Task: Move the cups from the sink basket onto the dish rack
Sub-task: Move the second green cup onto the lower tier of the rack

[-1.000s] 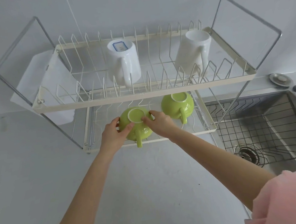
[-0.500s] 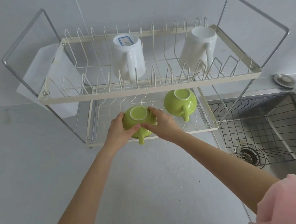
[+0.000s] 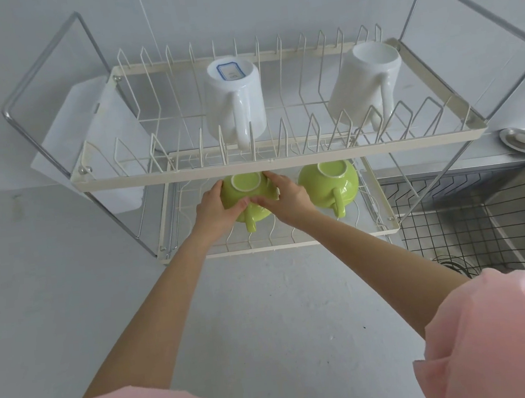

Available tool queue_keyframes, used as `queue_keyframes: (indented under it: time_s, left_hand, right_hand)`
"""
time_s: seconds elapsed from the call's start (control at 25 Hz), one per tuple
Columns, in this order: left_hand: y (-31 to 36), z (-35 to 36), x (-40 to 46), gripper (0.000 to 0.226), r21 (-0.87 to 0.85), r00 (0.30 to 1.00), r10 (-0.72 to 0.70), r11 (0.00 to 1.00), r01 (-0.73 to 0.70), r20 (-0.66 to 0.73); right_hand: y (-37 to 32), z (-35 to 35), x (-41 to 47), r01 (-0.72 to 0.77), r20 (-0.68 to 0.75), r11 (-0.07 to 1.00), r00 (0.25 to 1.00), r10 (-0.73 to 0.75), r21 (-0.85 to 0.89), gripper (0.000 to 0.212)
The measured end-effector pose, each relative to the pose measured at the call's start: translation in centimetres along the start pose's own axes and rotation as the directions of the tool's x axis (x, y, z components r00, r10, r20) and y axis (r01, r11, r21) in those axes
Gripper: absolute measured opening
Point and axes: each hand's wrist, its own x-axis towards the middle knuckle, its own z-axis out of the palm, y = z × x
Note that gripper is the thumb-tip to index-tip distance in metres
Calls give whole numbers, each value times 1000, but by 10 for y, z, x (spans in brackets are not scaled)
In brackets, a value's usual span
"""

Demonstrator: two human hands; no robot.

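Note:
A two-tier dish rack stands on the counter against the wall. On its lower tier, my left hand and my right hand both hold an upside-down green cup, its handle pointing toward me. A second green cup sits upside down to its right on the same tier. Two white mugs rest upside down on the upper tier, one in the middle and one at the right. The wire sink basket at the right shows no cups.
A white cutting board hangs at the rack's left end. The steel sink lies right of the rack, with a round metal strainer plug on the ledge behind it. Grey countertop stretches in front of the rack.
Both hands have carried the green cup a little deeper into the lower tier, under the upper shelf's front edge. My head has shifted, so the rack looks lower and closer.

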Motion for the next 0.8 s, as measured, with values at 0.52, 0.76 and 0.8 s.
queue_keyframes:
  time_s: [0.52,0.76,0.8]
  left_hand:
    - [1,1,7,62,-22,1000,-6,1000,6,-18]
    - [5,0,4,60,-14,1000,4,1000,-4,-15]
    - [6,0,3,59,-12,1000,4,1000,-4,-12]
  right_hand:
    - [9,7,11,60,11,998,998,-60,-31,59]
    - [11,8,13,57,19,997,998,-56,-56,61]
    - [11,8,13,55,21,997,998,-54,-56,62]
